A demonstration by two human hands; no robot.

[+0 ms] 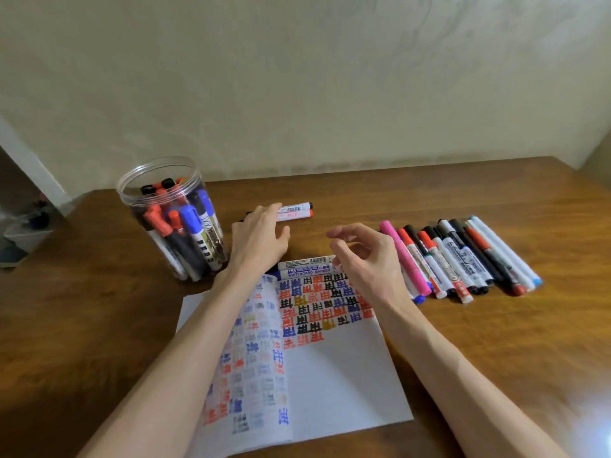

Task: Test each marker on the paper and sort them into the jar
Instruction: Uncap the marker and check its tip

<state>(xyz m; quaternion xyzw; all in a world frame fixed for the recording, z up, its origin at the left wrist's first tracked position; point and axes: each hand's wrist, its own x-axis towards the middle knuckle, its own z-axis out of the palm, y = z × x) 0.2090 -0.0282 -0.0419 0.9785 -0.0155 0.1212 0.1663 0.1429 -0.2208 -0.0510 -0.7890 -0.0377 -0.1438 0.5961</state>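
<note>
Markers [463, 259], head view: a row lies just right of the right hand [363, 256]. Near pair [307, 267] sits between the hands, at the paper [330, 375] top edge. Far pair [297, 211] at left hand [258, 239] fingertips. Jar [172, 219], part full, left of it. Both hands hold nothing: left flat, right loosely curled. Judged light, stiff, smooth, apt to roll; pinch mid-barrel, clear of cap.
</note>
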